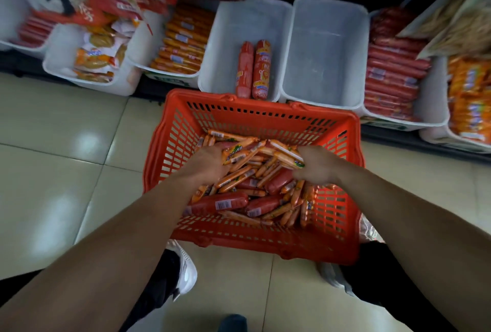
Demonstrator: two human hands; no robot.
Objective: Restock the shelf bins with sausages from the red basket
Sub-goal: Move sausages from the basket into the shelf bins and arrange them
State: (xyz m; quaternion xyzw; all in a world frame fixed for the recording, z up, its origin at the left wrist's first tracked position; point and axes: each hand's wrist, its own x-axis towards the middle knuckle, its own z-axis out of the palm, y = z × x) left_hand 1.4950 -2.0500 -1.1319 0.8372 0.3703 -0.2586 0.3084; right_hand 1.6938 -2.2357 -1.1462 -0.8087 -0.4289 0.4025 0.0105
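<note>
A red basket [255, 116] stands on the tiled floor in front of me, holding a heap of thin orange sausages [247, 174] and thicker red sausages [220, 202]. Both hands are inside it. My left hand [206, 162] grips a bunch of thin orange sausages at the heap's left. My right hand [317, 164] grips another bunch at the right. Behind the basket a white shelf bin [225, 39] holds two thick red sausages [253, 71]. The white bin [326, 49] beside it has nothing in it.
More white bins line the shelf: orange sausages [183, 41] at the left, snack packets [98, 49] further left, red sausages [393, 79] at the right, orange packs [470, 97] at the far right. Bagged goods hang above. My shoes [186, 268] stand below the basket.
</note>
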